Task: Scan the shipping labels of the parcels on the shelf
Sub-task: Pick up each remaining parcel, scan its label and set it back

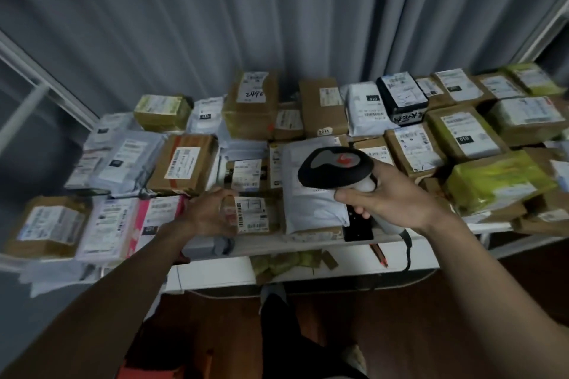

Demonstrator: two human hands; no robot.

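Scanner (335,168) sits in the right hand (391,197), fingers wrapped round its grip, head over a grey bag (311,194). Left hand (209,215) grips a small box (251,214) at the near shelf (308,241) edge. Parcels cover the shelf, labels up. Hold the box flat, aim at its label (251,215) squarely, then trigger.

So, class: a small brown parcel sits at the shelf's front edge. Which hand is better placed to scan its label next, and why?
Right. The right hand already grips the scanner, poised just beside the small brown parcel. The left hand holds that parcel's edge and carries no scanner.
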